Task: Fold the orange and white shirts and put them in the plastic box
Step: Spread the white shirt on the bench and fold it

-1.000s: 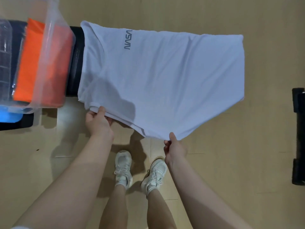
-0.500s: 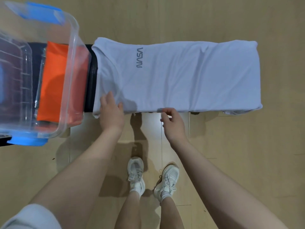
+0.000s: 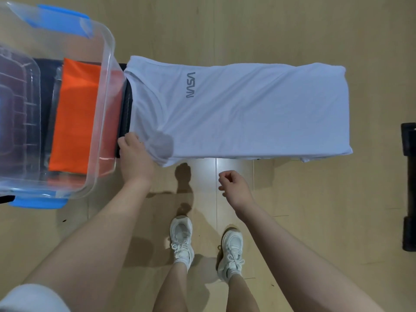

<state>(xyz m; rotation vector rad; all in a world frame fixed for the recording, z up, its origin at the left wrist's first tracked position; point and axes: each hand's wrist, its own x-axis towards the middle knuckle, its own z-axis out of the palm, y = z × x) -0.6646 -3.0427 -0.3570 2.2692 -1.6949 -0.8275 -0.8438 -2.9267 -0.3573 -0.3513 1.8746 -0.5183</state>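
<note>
The white shirt (image 3: 243,113) with grey lettering lies folded into a long strip across a dark bench, its collar end toward the box. My left hand (image 3: 135,156) rests at the shirt's near left corner, fingers on the cloth at the bench edge. My right hand (image 3: 234,188) hangs below the bench, off the shirt, fingers loosely curled around nothing. The orange shirt (image 3: 72,118) lies folded inside the clear plastic box (image 3: 105,91) at the left end of the bench.
The box has blue latches (image 3: 65,21) at its far and near ends. A black dumbbell (image 3: 408,188) lies on the wooden floor at the right edge. My feet in white sneakers (image 3: 182,239) stand just in front of the bench.
The shirt's near half went from hanging in both hands to folded flat on the bench. My right hand has since let go and dropped back; my left hand slid to the shirt's left corner.
</note>
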